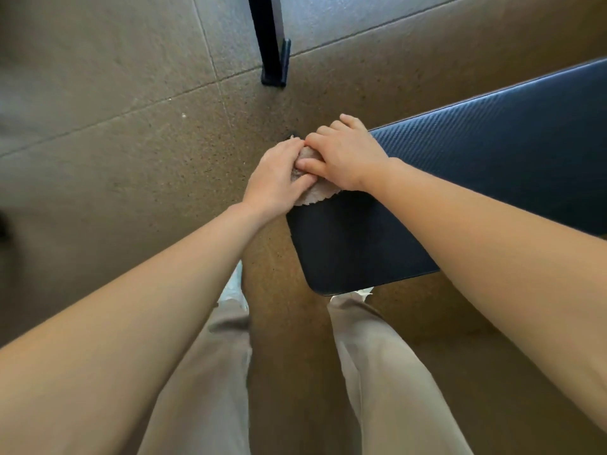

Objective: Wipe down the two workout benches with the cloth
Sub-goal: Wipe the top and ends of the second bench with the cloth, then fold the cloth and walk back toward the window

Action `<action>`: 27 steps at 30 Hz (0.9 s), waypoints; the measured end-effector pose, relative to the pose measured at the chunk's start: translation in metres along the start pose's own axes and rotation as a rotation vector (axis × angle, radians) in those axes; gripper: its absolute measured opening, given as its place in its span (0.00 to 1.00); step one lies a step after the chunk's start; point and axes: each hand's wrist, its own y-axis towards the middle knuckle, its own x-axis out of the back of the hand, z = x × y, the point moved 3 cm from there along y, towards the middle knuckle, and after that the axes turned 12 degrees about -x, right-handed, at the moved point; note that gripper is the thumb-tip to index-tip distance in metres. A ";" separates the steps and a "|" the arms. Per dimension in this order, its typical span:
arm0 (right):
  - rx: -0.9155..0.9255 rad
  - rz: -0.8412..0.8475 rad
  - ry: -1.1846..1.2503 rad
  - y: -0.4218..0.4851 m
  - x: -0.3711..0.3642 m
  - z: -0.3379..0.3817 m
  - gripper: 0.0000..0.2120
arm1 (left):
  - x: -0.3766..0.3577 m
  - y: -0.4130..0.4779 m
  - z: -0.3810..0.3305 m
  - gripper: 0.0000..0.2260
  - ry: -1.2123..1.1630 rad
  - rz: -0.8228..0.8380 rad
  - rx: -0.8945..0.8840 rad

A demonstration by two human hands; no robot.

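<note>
A dark blue padded workout bench point(476, 172) runs from the centre to the right edge, its near end rounded above my legs. At its far left corner lies a small grey-brown cloth point(315, 188), bunched between both hands. My left hand point(276, 178) grips the cloth from the left side. From the right, my right hand point(345, 152) presses on the cloth, fingers curled over it. Most of the cloth is hidden under the hands. Only one bench is in view.
Brown speckled rubber floor tiles lie all around. A black metal leg with a foot point(274, 50) stands on the floor at the top centre. My legs in beige trousers point(210, 372) are below, close to the bench's near end.
</note>
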 end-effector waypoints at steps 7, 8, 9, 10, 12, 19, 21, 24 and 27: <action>-0.241 -0.074 0.102 -0.020 -0.004 -0.026 0.27 | 0.016 0.048 -0.007 0.20 -0.037 0.327 -0.134; -0.297 -0.085 0.146 -0.023 -0.006 -0.022 0.26 | 0.021 0.051 -0.004 0.21 -0.019 0.359 -0.153; -0.353 -0.092 0.198 -0.026 -0.009 -0.017 0.24 | 0.022 0.053 -0.001 0.20 0.007 0.377 -0.182; -0.407 -0.101 0.245 -0.028 -0.011 -0.012 0.23 | 0.024 0.053 0.001 0.19 0.036 0.381 -0.205; -0.516 -0.128 0.321 -0.028 -0.012 0.005 0.21 | 0.030 0.053 0.007 0.16 0.069 0.356 -0.244; -0.564 0.087 0.331 -0.007 0.007 0.082 0.19 | 0.078 0.028 0.064 0.07 0.110 0.479 -0.200; -0.562 0.187 0.416 0.002 0.014 0.115 0.20 | 0.102 0.013 0.085 0.05 0.074 0.563 -0.145; -0.654 0.202 0.876 0.008 0.042 0.164 0.17 | 0.164 -0.006 0.105 0.05 -0.087 0.522 -0.056; -0.755 0.098 1.163 0.008 0.088 0.196 0.12 | 0.234 -0.021 0.110 0.10 -0.249 0.378 0.006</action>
